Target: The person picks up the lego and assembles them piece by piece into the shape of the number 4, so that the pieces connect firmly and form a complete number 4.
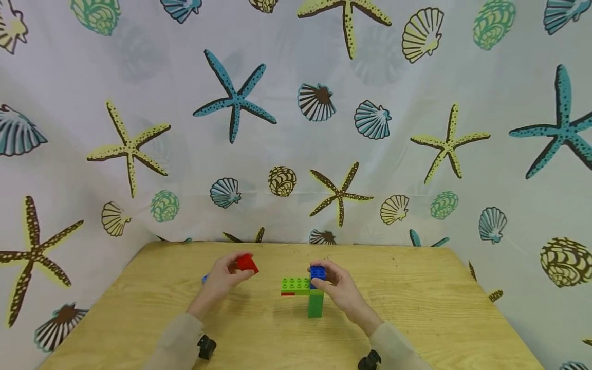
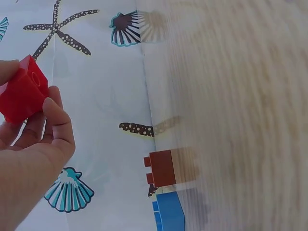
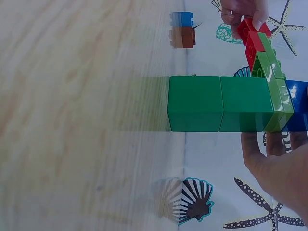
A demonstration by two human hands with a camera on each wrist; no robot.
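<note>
My left hand (image 1: 222, 277) pinches a red toy brick (image 1: 247, 262) between thumb and fingers, held up above the table left of a small brick structure. In the left wrist view the same red brick (image 2: 26, 91) is tilted. The structure has two stacked dark green bricks (image 3: 219, 103) as its upright, with a long lime green brick (image 1: 295, 284) laid across the top and jutting left. Under that overhang sits another red brick (image 1: 288, 294). My right hand (image 1: 341, 288) grips the blue brick (image 1: 317, 272) on top of the column, thumb in front and fingers behind.
On the wooden table (image 1: 416, 298), beyond my left hand, stand a reddish-brown brick (image 2: 162, 168) and a lighter blue brick (image 2: 171, 211) side by side. A white curtain (image 1: 287, 139) printed with shells and starfish encloses the table's back and sides.
</note>
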